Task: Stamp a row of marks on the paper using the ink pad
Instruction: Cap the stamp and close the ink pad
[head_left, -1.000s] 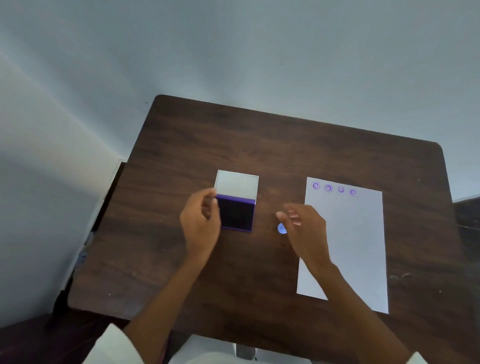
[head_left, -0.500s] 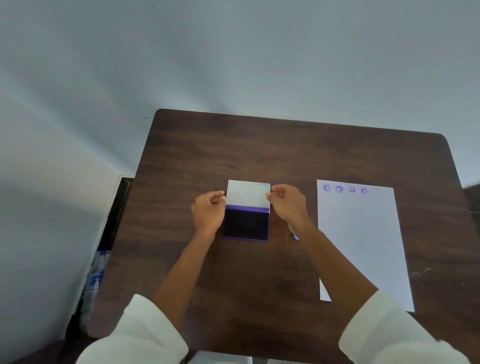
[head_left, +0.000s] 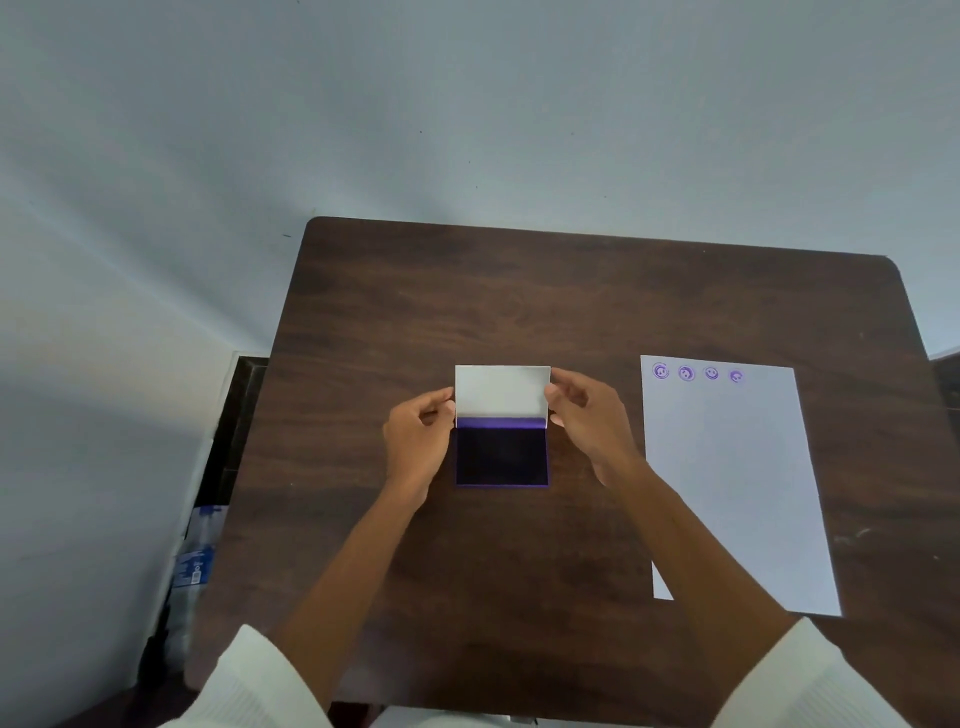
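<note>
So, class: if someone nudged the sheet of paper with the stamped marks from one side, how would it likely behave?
The paper lies flat and looks thin, so it would probably slide easily on the smooth table. Lifted by one corner, it would likely droop. Nothing weighs it down: both hands are at the ink pad.

Dark wooden table (head_left: 571, 312) against pale wall (head_left: 467, 104) (bottle (head_left: 195, 561) beside).

The right forearm hides the paper's (head_left: 737, 483) near-left corner — stamped marks (head_left: 698, 373) too small to read.
</note>
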